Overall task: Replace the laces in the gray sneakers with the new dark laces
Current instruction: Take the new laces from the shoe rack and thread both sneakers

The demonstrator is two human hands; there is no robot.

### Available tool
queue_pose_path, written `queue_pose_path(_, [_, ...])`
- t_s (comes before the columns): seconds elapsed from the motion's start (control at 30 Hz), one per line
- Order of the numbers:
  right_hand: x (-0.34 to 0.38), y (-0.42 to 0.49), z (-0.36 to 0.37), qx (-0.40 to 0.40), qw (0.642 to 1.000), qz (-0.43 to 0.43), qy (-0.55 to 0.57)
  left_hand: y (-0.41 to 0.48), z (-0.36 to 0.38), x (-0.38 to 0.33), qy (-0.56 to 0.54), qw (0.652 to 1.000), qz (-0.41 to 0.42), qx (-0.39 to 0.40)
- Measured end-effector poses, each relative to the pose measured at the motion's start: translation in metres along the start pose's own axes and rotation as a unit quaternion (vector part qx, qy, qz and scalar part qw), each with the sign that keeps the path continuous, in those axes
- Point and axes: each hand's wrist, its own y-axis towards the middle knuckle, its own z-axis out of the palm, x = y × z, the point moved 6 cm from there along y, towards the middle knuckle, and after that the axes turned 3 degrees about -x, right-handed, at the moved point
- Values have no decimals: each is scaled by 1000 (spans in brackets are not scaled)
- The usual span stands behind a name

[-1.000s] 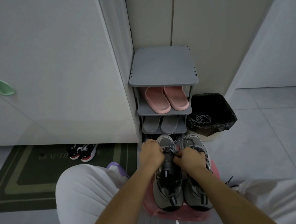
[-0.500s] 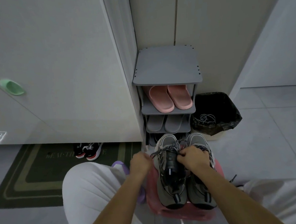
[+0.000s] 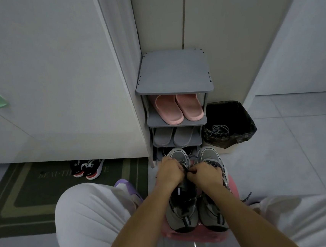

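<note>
Gray sneakers [image 3: 196, 205] side by side on a pink stool [image 3: 197, 236], left hand [image 3: 170, 172] and right hand [image 3: 205, 174] above the left shoe, fingers [image 3: 179, 168] pinched closed on its dark laces [image 3: 191, 159], toes just beyond the fingers

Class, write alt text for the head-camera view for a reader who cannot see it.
Both hands, left hand and right hand, work dark laces on gray sneakers resting on a pink stool. Beyond stand a gray shoe rack holding pink slippers, and a black-lined bin.
</note>
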Motion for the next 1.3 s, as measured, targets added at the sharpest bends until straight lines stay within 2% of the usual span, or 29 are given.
queue_pose_path(0.2, [-3,0,0,3,1000,10,14,-2,-26,22,-77,996,-32,-28])
queue_pose_path(0.33, [-3,0,1,1,1000,6,17,-8,-45,69,-117,987,-105,-46])
queue_pose_path(0.43, [-3,1,2,1,1000,9,8,-16,-40,91,-97,986,-133,18])
queue_pose_path(0.5, [-3,1,2,0,1000,9,3,-20,-31,86,-82,986,-119,80])
queue_pose_path(0.57, [-2,0,1,1,1000,7,4,-20,-25,69,-79,988,-89,99])
queue_pose_path(0.7, [-2,-1,0,8,1000,8,-1,-12,-21,27,-119,991,-35,49])
queue_pose_path(0.8, [-2,-1,0,11,1000,12,-6,-9,-17,5,-66,997,-8,43])
queue_pose_path(0.97, [-2,-1,0,16,1000,23,-11,-8,-16,-2,-10,999,-20,45])
queue_pose_path(1.17, [-1,-2,-2,12,999,33,-11,-14,-25,22,-88,995,-48,16])
queue_pose_path(1.3, [-1,-2,-2,6,999,31,-11,-20,-28,45,-126,989,-74,38])
